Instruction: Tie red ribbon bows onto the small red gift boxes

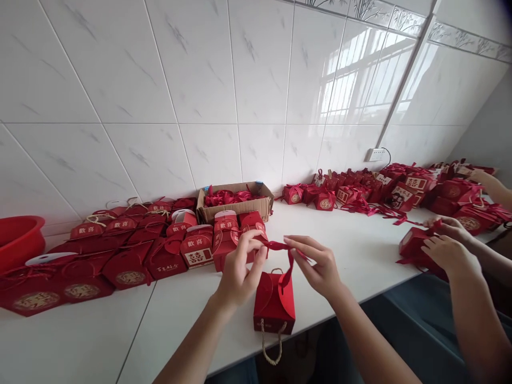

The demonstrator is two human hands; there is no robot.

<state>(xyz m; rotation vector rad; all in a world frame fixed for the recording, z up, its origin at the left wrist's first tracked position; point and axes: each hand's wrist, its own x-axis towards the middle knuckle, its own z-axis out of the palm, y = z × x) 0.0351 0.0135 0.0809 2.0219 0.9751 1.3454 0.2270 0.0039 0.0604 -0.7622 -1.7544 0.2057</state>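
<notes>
The rope handle (272, 357) hangs slack past the near edge of the table (172, 309); its red box (274, 306) stands just inside that edge, a position that seems to suit reach by both hands. Above the box's far part, the left hand (242, 266) and right hand (320, 264), slightly apart, each pinch the ribbon (276, 245) between thumb and fingers; gripping from two sides appears to keep it drawn out, while one length drops from the right fingertips towards the lid. The box thus lies below and between the hands, apparently touched by neither. Towards the table's right end, another person's hands (456, 256) hold a second red box (412, 242). Farther back, packed boxes (130, 272) fill the left part, and a cardboard carton (256, 207) and heaped boxes (400, 197) line the far edge.
</notes>
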